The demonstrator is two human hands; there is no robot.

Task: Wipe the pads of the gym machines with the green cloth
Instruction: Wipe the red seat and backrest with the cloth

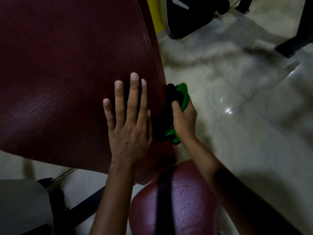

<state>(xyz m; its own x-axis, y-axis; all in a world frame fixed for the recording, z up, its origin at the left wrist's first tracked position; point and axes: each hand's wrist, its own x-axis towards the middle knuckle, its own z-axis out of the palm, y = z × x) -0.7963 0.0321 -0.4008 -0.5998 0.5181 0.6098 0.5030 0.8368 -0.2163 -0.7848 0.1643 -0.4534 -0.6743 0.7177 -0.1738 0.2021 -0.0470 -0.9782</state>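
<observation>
Large maroon back pad (67, 73): cut off by top and left frame edges; its right side face is mostly out of sight. Green cloth (183, 97): largely hidden inside the right hand (183, 121); the dark folds against the pad edge are unreadable. Right fingers are concealed behind the cloth. Seat pad (177, 200): cut off at the bottom. Black machine frames (194, 16) at top: blurred, cropped, type unclear.

Pretty dim indoor shot, kinda murky overall.

The dark red pad (67, 65) soaks up most of the light, with just a faint sheen on its left side. The glossy floor (237, 99) on the right catches small bright glare spots and looks smeared. Far corners are soft, with wide-angle stretch at the edges.
</observation>
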